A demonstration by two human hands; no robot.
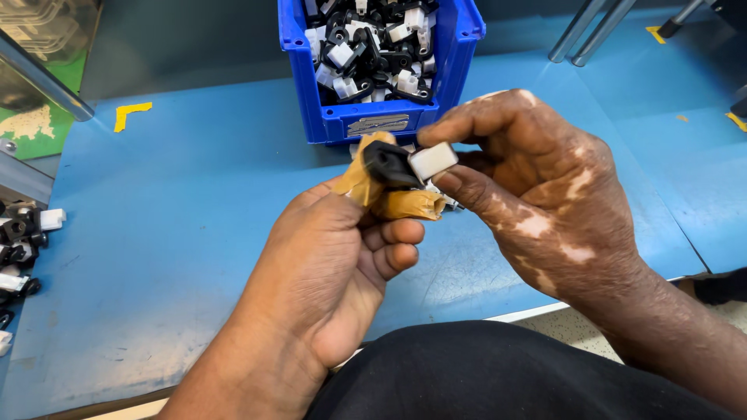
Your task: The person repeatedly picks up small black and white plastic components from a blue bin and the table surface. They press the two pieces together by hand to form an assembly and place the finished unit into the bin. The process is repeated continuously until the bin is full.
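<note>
two hands (334,249) (537,187), part (405,163), blue bin (373,117) behind

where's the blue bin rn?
Head view, top centre: the blue bin sits on the blue table, just beyond both hands, full of black and white parts.

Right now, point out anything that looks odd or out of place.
Loose black-and-white plastic parts lie scattered at the blue table's left edge, outside the blue plastic bin. The left hand's fingertips wear tan tape.

Blue worktable (194,194) with yellow corner marks (131,113).
</note>
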